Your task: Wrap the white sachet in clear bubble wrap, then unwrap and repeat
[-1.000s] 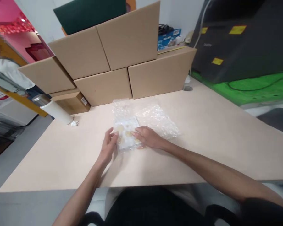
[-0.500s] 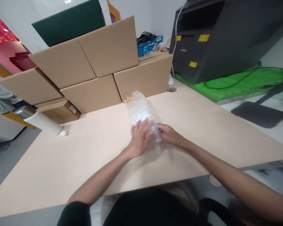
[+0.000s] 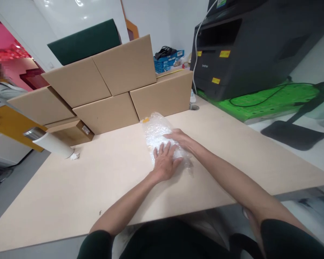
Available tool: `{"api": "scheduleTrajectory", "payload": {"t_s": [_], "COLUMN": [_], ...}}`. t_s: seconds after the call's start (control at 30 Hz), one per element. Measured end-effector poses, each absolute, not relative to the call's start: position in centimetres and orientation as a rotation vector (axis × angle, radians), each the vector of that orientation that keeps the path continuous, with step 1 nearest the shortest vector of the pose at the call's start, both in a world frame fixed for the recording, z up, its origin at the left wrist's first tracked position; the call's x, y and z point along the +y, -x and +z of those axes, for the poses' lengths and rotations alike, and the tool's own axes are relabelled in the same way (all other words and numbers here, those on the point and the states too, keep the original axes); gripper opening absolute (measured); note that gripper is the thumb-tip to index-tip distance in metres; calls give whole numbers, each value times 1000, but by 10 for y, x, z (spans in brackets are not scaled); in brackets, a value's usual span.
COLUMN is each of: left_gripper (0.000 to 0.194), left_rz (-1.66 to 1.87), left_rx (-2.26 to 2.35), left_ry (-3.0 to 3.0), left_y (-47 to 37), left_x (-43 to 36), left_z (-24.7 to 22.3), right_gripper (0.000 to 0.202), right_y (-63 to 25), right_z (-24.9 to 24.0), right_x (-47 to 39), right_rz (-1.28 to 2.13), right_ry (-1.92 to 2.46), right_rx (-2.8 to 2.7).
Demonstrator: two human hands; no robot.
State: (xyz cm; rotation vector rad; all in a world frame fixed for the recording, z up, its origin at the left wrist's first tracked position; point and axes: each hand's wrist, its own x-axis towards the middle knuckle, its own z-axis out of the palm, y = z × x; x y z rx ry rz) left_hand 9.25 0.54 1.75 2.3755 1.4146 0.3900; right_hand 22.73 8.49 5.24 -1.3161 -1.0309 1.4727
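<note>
A clear bubble-wrap sheet or pouch (image 3: 157,126) lies on the table (image 3: 118,169) in front of me, with a small orange-yellow patch at its far left corner. My left hand (image 3: 166,163) rests flat on its near part, fingers spread. Across its right side lies my right hand (image 3: 179,137), with the fingers stretched out to the left over the plastic. The wrap's near right corner sticks out crumpled beyond my left hand. Whether anything is inside the wrap cannot be made out.
Stacked cardboard boxes (image 3: 108,113) line the back, a dark green box (image 3: 86,41) on top. A white tumbler (image 3: 58,145) stands left beside a small brown box (image 3: 70,133). A dark printer (image 3: 232,61) is at right on a green surface (image 3: 248,102). A person (image 3: 5,90) is far left.
My right hand has moved from the wrap's right edge up onto its top. My left hand stays on the near part with fingers more spread. The view has tilted up slightly.
</note>
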Motion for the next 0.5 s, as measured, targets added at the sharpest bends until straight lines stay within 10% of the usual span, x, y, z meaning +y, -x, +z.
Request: {"api": "scheduleTrajectory", "payload": {"t_s": [0.5], "left_gripper": [93], "left_rz": [619], "left_rx": [845], "left_ry": [-1622], "left_y": [34], "left_x": [-9], "left_z": [126], "right_gripper": [38], "right_y": [-225], "right_z": [111], "right_x": [-16], "right_rz": [1618], "right_ry": [858], "right_rx": [-1106]}}
